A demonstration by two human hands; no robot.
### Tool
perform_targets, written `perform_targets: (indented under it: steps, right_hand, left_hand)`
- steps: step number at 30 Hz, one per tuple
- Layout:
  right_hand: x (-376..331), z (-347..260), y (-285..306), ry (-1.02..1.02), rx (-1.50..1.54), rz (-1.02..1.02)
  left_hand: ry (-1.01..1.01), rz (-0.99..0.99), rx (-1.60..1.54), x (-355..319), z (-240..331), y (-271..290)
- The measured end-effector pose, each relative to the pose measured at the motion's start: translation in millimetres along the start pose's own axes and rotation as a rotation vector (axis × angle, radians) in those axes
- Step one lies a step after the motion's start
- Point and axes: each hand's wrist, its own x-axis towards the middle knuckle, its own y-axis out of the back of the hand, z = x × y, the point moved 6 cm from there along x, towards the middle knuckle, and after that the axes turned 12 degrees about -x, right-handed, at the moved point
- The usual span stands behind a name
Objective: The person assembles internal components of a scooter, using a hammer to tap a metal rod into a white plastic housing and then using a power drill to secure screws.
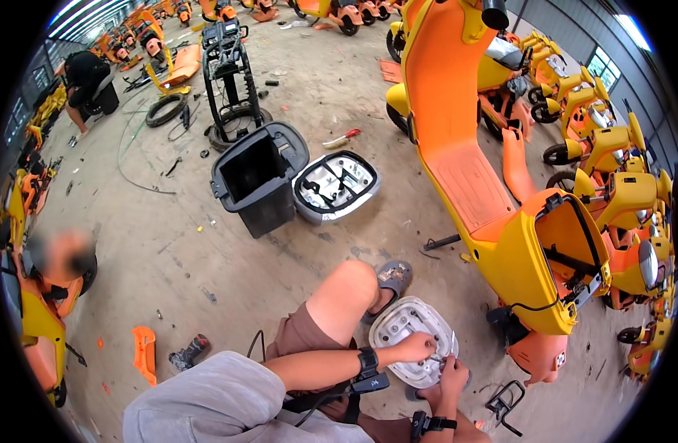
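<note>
A pale grey-white seat base (393, 325) lies underside up between my legs, with round recesses and raised ribs on it. My left hand (415, 347) reaches over its right part, fingers pinched together near the rim. What they pinch is too small to make out. Close by, my right hand (452, 376) is closed at the rim, around a thin light-coloured stick-like piece (453, 344) that points up from the fingers. Its kind cannot be told. The fingertips of both hands almost meet.
A yellow-orange scooter body (472, 184) stands to my right, a black bin-like box (261, 181) ahead beside another upturned seat (337, 184). A red-handled screwdriver (343, 138) lies beyond. On the left are an orange panel (143, 354) and a dark power tool (188, 353). Another person (88, 77) crouches far left.
</note>
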Motion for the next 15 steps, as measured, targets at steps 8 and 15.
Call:
perform_targets:
  steps: [8,15]
  right_hand:
    - [9,23,-6,-0.051,0.129,-0.018]
    - [-9,-5,5,-0.026,0.106,0.021]
  left_hand:
    - [-0.154,-0.18,0.455,-23,-17,-44]
    - [-0.042,-0.213,0.544,-20,-35,-45]
